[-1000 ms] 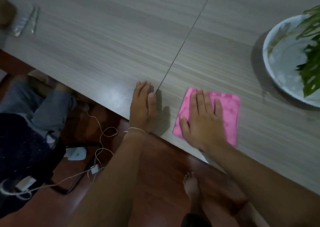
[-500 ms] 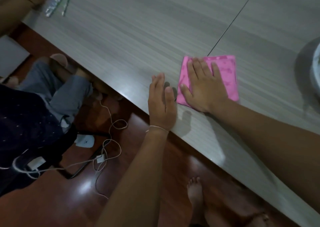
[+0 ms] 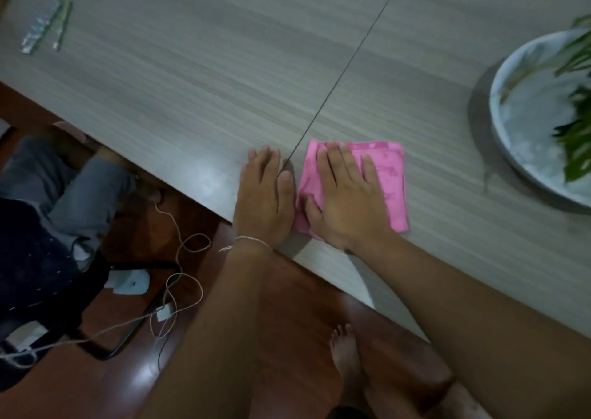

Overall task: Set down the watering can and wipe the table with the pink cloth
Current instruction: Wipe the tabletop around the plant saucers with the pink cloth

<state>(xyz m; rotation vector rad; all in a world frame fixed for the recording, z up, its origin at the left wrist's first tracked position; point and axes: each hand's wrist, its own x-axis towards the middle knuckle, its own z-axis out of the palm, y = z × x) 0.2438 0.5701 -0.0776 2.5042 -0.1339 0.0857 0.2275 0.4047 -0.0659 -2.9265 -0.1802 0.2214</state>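
The pink cloth [image 3: 390, 175] lies folded flat on the grey wood-grain table [image 3: 192, 83], close to its near edge and just right of the dark seam line. My right hand [image 3: 347, 201] presses palm-down on the cloth's left half, fingers spread. My left hand [image 3: 263, 198] rests flat on the bare table at the edge, right beside the cloth, over the seam's end, holding nothing. No watering can is in view.
A white planter [image 3: 524, 105] with green leaves stands at the right. Foil blister packs [image 3: 44, 25] lie at the far left. A seated person's legs [image 3: 80, 191], white cables [image 3: 179, 258] and an adapter are on the floor below, with my bare foot [image 3: 345, 351].
My right hand slid the cloth onto the seam half a second ago and has now brought it back to the seam's right, nearer the edge. The left hand stayed at the edge.
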